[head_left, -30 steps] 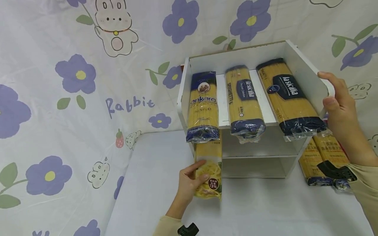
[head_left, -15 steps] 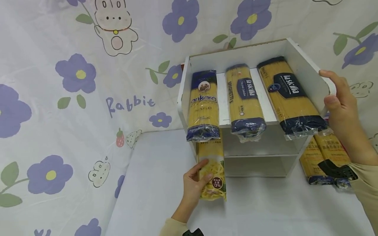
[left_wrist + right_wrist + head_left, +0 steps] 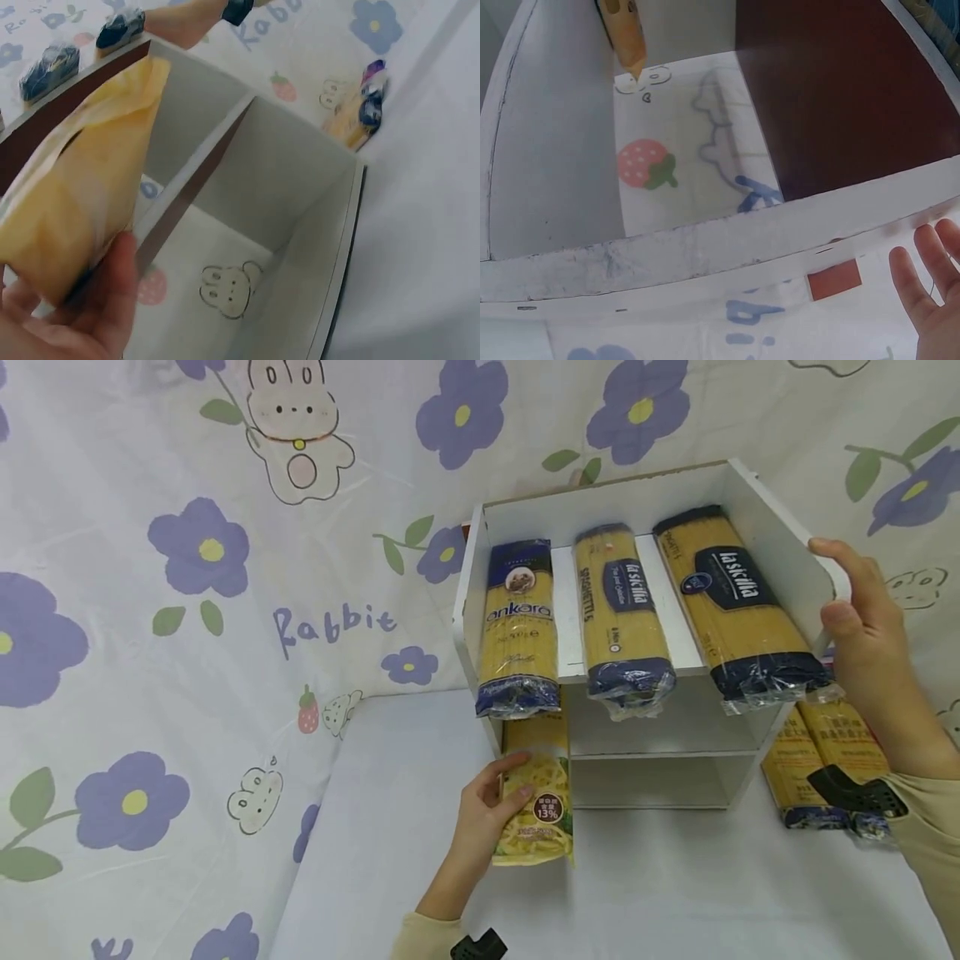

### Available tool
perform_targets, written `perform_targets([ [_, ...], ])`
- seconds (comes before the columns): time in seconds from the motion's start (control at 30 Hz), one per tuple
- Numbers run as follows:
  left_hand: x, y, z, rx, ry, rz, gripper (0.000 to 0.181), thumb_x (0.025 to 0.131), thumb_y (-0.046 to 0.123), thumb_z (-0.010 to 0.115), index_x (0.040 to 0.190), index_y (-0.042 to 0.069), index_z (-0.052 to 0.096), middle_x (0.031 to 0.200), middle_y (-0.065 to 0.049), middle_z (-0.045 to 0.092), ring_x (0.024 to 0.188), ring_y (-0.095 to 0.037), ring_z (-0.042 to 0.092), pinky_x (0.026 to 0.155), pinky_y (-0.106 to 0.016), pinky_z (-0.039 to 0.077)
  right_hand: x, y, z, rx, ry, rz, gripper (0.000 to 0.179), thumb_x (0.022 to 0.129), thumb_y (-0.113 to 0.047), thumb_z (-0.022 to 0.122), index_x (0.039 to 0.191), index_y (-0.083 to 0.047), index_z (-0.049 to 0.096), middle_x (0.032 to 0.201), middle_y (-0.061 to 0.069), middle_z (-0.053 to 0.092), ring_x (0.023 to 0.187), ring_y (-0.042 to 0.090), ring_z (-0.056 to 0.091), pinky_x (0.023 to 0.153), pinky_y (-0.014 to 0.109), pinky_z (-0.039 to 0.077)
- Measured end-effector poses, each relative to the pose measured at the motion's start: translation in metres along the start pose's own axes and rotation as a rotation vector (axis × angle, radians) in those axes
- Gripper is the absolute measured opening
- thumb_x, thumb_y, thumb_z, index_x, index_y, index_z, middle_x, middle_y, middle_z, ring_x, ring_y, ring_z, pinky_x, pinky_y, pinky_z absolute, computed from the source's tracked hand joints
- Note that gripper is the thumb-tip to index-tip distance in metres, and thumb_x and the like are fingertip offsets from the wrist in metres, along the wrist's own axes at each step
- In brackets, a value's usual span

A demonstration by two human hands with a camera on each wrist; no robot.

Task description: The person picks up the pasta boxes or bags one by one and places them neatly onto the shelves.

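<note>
My left hand (image 3: 480, 814) grips a yellow noodle packet (image 3: 551, 777) by its left edge, thumb across the front. The packet's upper end reaches into the left of the white shelf unit's (image 3: 660, 752) middle level, hidden under the top level. In the left wrist view the packet (image 3: 82, 180) slants above the fingers, in front of the shelf opening. My right hand (image 3: 870, 635) holds the unit's right side wall at its front corner, thumb on the near side. The right wrist view shows the packet's tip (image 3: 626, 37) inside the compartment and several fingers of the right hand (image 3: 937, 292) by the panel.
On the top level lie an Ankara pasta pack (image 3: 519, 627) and two La Sicilia spaghetti packs, one in the middle (image 3: 618, 602) and one at the right (image 3: 731, 602). More yellow packs (image 3: 813, 760) rest on the white table right of the unit. A patterned cloth (image 3: 300, 552) hangs behind.
The left hand and the packet shifted slightly right, then slightly back left and up, the packet's lower end swinging left. The right hand stays on the side wall.
</note>
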State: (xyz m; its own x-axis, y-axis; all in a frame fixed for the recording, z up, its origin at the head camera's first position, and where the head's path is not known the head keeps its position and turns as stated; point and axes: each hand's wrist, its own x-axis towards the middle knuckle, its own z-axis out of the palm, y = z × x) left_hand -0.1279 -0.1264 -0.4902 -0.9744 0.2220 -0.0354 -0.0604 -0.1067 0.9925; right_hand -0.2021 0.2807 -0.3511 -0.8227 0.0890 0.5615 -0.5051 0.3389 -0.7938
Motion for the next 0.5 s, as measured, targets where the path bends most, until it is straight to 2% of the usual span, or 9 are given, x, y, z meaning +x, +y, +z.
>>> perform_targets([
  [0.1, -0.001, 0.000, -0.008, 0.031, -0.121, 0.025, 0.055, 0.093, 0.018, 0.068, 0.144, 0.019, 0.047, 0.138, -0.008, 0.052, 0.111, -0.012, 0.060, 0.088, -0.024, 0.054, -0.001, 0.001, 0.001, 0.005, -0.010, 0.008, 0.057, 0.098, -0.040, 0.060, 0.148, -0.019, 0.043, 0.135, -0.014, 0.043, 0.109, 0.006, 0.046, 0.078, 0.005, 0.041],
  [0.17, -0.002, -0.001, -0.014, 0.076, -0.226, 0.027, 0.070, 0.090, 0.023, 0.073, 0.150, 0.025, 0.038, 0.146, -0.008, 0.044, 0.117, -0.013, 0.057, 0.093, -0.025, 0.053, -0.001, 0.001, 0.002, 0.004, -0.006, 0.013, 0.057, 0.097, -0.041, 0.060, 0.148, -0.020, 0.043, 0.135, -0.015, 0.043, 0.109, 0.006, 0.046, 0.078, 0.006, 0.040],
  [0.23, -0.002, 0.000, -0.019, 0.137, -0.330, 0.021, 0.088, 0.083, 0.030, 0.079, 0.154, 0.033, 0.027, 0.148, -0.010, 0.039, 0.120, -0.015, 0.054, 0.095, -0.026, 0.052, -0.001, 0.002, 0.001, 0.014, 0.000, -0.003, 0.060, 0.096, -0.043, 0.061, 0.147, -0.018, 0.043, 0.133, -0.015, 0.044, 0.107, 0.005, 0.047, 0.078, 0.005, 0.040],
  [0.3, -0.002, 0.001, -0.022, 0.175, -0.397, 0.007, 0.099, 0.079, 0.030, 0.084, 0.155, 0.039, 0.021, 0.145, -0.013, 0.040, 0.118, -0.017, 0.056, 0.093, -0.028, 0.053, -0.001, 0.002, 0.000, -0.001, 0.004, -0.008, 0.059, 0.097, -0.042, 0.061, 0.147, -0.017, 0.043, 0.133, -0.016, 0.043, 0.107, 0.004, 0.046, 0.078, 0.005, 0.041],
  [0.37, -0.002, 0.003, -0.022, 0.191, -0.411, 0.005, 0.103, 0.076, 0.027, 0.086, 0.155, 0.041, 0.020, 0.141, -0.016, 0.044, 0.114, -0.018, 0.058, 0.091, -0.029, 0.054, 0.000, 0.002, -0.001, -0.008, 0.007, -0.011, 0.059, 0.097, -0.042, 0.061, 0.147, -0.017, 0.043, 0.133, -0.017, 0.043, 0.107, 0.004, 0.046, 0.078, 0.004, 0.041],
  [0.5, -0.002, 0.002, -0.019, 0.162, -0.335, 0.029, 0.097, 0.077, 0.016, 0.085, 0.153, 0.037, 0.029, 0.143, -0.015, 0.046, 0.113, -0.018, 0.060, 0.090, -0.029, 0.055, -0.001, -0.001, -0.002, -0.026, -0.008, 0.014, 0.056, 0.099, -0.039, 0.059, 0.149, -0.021, 0.043, 0.138, -0.016, 0.041, 0.112, 0.006, 0.045, 0.081, 0.006, 0.043],
])
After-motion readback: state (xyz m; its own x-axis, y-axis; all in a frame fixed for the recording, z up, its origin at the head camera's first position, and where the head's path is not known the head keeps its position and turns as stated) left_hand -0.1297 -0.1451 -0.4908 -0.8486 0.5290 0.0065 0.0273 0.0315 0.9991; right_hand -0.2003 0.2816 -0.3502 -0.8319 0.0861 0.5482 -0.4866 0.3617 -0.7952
